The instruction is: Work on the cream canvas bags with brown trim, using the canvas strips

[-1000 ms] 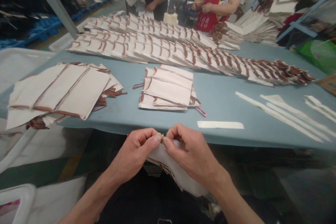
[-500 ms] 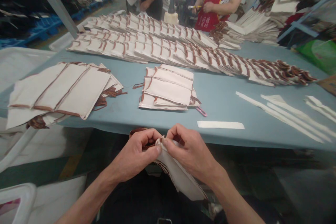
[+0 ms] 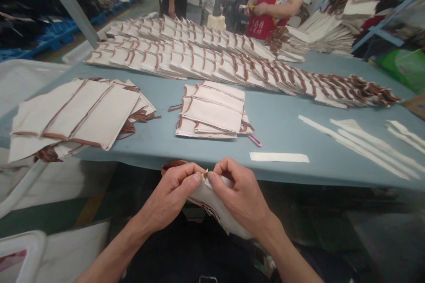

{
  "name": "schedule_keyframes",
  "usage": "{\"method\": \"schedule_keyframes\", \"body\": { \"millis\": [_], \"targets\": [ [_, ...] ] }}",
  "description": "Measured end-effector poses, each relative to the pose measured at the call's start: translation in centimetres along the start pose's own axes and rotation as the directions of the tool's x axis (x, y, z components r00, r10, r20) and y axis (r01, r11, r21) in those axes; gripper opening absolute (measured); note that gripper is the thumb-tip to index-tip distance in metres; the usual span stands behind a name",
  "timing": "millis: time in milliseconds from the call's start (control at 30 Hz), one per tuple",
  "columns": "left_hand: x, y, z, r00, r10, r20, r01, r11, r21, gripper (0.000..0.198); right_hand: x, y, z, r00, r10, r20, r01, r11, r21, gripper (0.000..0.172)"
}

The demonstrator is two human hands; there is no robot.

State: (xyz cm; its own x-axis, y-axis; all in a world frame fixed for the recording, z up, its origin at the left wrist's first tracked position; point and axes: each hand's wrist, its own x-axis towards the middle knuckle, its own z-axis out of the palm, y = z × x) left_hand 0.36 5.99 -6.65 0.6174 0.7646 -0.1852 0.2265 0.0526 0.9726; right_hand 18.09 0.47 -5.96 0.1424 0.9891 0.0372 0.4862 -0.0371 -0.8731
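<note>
At the lower centre of the frame, a cream cloth piece is held in front of the near edge of the blue bench, its upper edge pinched at one spot from both sides. That edge is gripped between thumb and forefinger by the left hand and likewise by the right hand, with the fingertips almost meeting. A bit of brown trim is exposed between them; whether thread is also being pinched cannot be told.

For this fingertip work, small, even pulls are judged best, with the seam steadied close to the spot, so that the cloth is not stretched or torn. The hanging layers are better left slack below, and the trim should be parted from the cloth by feel and sight together. A pink tool is placed on the bench right of centre, just beside a small stack of cloth pieces, should fingertips prove too blunt.
</note>
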Motion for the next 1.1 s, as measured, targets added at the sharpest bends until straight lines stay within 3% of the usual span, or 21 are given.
{"method": "schedule_keyframes", "body": {
  "millis": [100,300,667,833,967,1100],
  "targets": [
    [-0.1,0.0,0.3,1.0,-0.001,0.0,0.001,1.0,-0.023,0.037,0.0,0.1,-0.1,0.999,0.028,0.031,-0.029,0.999,0.019,0.019],
    [-0.2,-0.5,0.9,1.0,-0.015,0.013,0.015,0.999,-0.033,0.014,-0.1,0.3,-0.2,0.986,0.154,0.069,-0.154,0.988,-0.002,0.021],
    [0.0,-1.4,1.7,0.996,0.075,-0.047,-0.07,0.992,0.106,0.022,0.5,0.1,-1.0,0.956,0.262,0.13,-0.262,0.965,-0.017,0.026],
    [-0.1,-2.0,2.1,0.998,0.011,-0.069,-0.014,0.999,-0.048,0.022,0.5,0.4,-0.7,0.942,0.29,0.171,-0.301,0.952,0.046,0.026],
    [0.0,-2.1,2.3,0.996,0.001,-0.087,-0.01,0.994,-0.106,0.023,0.2,0.5,-0.2,0.95,0.294,0.109,-0.299,0.954,0.031,0.03],
    [0.3,-2.1,2.4,0.993,-0.03,-0.112,0.012,0.987,-0.158,0.026,-0.2,0.7,0.6,0.97,0.24,-0.025,-0.241,0.968,-0.067,0.028]
  ]
}}
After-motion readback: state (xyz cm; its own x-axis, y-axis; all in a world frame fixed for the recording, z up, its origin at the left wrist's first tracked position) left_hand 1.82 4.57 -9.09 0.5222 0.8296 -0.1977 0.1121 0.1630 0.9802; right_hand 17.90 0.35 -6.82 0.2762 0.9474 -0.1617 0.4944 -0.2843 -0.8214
